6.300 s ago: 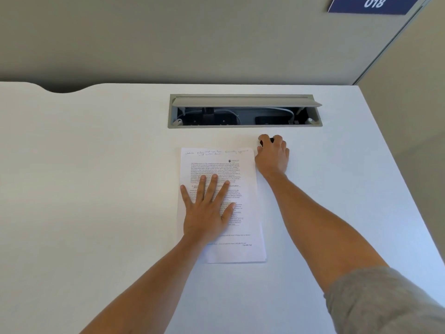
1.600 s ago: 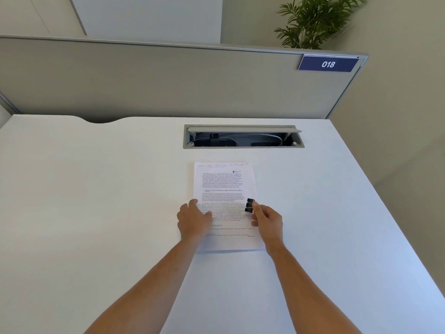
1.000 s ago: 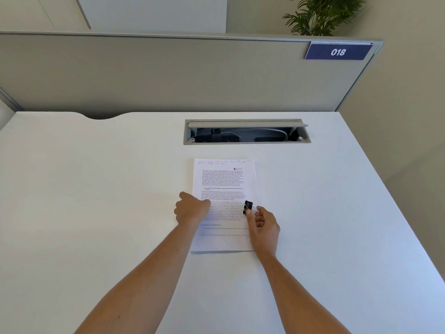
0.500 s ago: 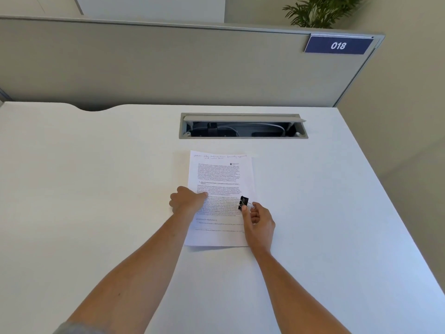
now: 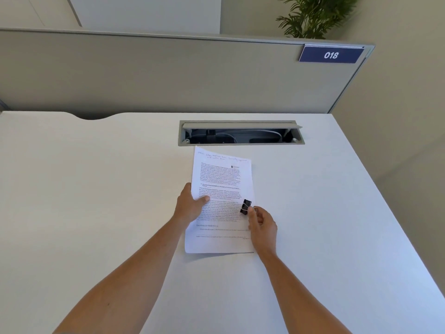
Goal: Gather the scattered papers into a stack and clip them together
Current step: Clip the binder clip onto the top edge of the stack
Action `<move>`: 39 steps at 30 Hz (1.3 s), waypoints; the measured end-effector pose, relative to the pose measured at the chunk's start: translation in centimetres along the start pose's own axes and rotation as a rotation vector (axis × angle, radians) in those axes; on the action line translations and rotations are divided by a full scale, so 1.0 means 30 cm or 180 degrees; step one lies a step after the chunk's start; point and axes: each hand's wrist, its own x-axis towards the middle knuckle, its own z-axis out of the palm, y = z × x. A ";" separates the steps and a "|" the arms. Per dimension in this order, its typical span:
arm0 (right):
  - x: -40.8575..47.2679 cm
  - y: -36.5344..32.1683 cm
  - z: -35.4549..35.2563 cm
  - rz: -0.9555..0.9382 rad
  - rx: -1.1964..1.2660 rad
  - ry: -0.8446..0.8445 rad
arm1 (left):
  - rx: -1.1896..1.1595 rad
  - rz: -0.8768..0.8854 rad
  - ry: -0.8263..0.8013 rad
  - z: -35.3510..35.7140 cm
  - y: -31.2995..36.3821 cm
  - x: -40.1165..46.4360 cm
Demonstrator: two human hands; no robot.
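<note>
Clip at the stack's right edge.
My left hand (image 5: 190, 208) grips the white printed paper stack (image 5: 221, 189) on the white tabletop (image 5: 96, 189); my right hand (image 5: 263, 224) fingers pinch the black metal binder clip (image 5: 245, 207).

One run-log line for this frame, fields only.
stage: clipping | left hand: holds paper stack at left edge | right hand: pinches binder clip at right edge | desk
</note>
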 end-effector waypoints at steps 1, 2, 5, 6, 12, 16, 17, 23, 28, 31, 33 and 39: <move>0.006 -0.013 -0.004 0.0033 0.0101 -0.0035 | -0.0056 0.0106 -0.0030 -0.005 0.001 -0.006; 0.009 -0.035 -0.012 -0.0001 0.0176 -0.0087 | -0.0112 0.0202 -0.0072 -0.010 0.002 -0.011; 0.036 -0.086 -0.027 -0.0314 0.0287 -0.0233 | -0.0294 0.0407 -0.0261 -0.034 0.004 -0.024; 0.053 -0.091 -0.029 -0.0255 0.0341 -0.0288 | -0.0346 0.0477 -0.0325 -0.045 0.010 -0.033; 0.059 -0.197 -0.087 0.0124 0.0887 -0.0998 | -0.0622 0.0801 -0.0467 -0.121 0.045 -0.080; 0.034 -0.285 -0.094 -0.0113 0.0974 -0.1192 | -0.0671 0.0916 -0.0314 -0.154 0.060 -0.099; 0.033 -0.301 -0.092 -0.0175 0.0974 -0.1184 | -0.0697 0.0962 -0.0245 -0.160 0.068 -0.104; 0.031 -0.410 -0.103 -0.0860 0.0902 -0.1028 | -0.0930 0.1248 0.0114 -0.193 0.142 -0.125; 0.008 -0.417 -0.113 -0.1203 0.0610 -0.1047 | -0.0937 0.1337 0.0309 -0.211 0.174 -0.132; -0.007 -0.351 -0.107 -0.1184 0.0283 -0.1064 | -0.0936 0.1317 0.0273 -0.207 0.158 -0.142; -0.021 -0.320 -0.107 -0.1150 0.0267 -0.1035 | -0.0989 0.1299 0.0251 -0.199 0.150 -0.149; -0.037 -0.318 -0.123 -0.1295 0.0256 -0.0967 | -0.1090 0.1342 0.0195 -0.191 0.174 -0.182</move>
